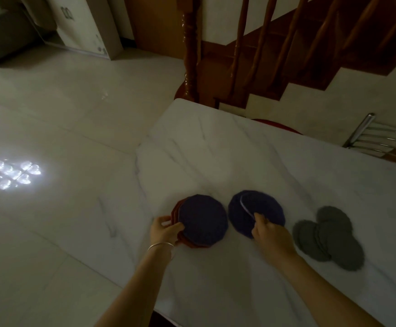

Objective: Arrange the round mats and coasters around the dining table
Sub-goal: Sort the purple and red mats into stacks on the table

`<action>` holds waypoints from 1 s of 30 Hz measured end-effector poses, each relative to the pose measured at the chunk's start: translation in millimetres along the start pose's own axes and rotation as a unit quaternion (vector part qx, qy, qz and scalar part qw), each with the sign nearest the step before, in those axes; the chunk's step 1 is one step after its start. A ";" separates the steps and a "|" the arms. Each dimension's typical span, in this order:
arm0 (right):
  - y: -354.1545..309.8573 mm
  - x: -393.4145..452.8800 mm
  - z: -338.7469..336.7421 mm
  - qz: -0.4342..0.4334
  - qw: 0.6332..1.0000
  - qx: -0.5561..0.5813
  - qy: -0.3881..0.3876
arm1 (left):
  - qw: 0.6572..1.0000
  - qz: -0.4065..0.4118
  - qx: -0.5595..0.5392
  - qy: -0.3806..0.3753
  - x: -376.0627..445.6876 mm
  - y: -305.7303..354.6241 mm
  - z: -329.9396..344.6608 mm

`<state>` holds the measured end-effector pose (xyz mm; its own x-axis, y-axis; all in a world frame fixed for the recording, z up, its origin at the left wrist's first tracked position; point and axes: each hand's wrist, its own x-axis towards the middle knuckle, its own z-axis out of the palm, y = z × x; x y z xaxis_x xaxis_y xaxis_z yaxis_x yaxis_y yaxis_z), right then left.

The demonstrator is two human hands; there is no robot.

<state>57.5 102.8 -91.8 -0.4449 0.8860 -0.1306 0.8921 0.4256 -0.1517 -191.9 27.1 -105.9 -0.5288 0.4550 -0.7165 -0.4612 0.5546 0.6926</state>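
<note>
Still sorting at lower centre of the bench (215, 142): my left hand (165, 228) grips the mat stack (202, 220), right hand (269, 232) pinches the purple mats (256, 212), grey coasters (329, 239) wait right, so next I guess I peel one off.

Only one mark is seen, on the pale cabinet (83, 22) standing far back on the floor. Dark curly shapes are printed near its top, a bit like numbers, but they cannot be read. No words or numbers are found on the mats, the table or anything else.
</note>
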 end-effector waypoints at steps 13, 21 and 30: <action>-75.9 18.5 -19.8 -0.087 0.961 0.118 0.235 | 0.999 -0.029 -0.029 -0.024 -5.1 -1.8 -5.7; -108.6 -4.4 34.3 -0.169 0.976 0.076 0.112 | 0.996 -0.065 -0.054 -0.036 -10.9 8.4 -10.3; -101.2 -8.0 30.3 -0.224 0.967 0.067 0.100 | 0.997 -0.049 -0.053 -0.040 -15.0 7.2 -6.2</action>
<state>-31.6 47.1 -105.1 -0.7481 0.6420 0.1683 0.5895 0.7592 -0.2757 -191.7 20.0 -89.7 -0.4217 0.4586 -0.7822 -0.5823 0.5242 0.6214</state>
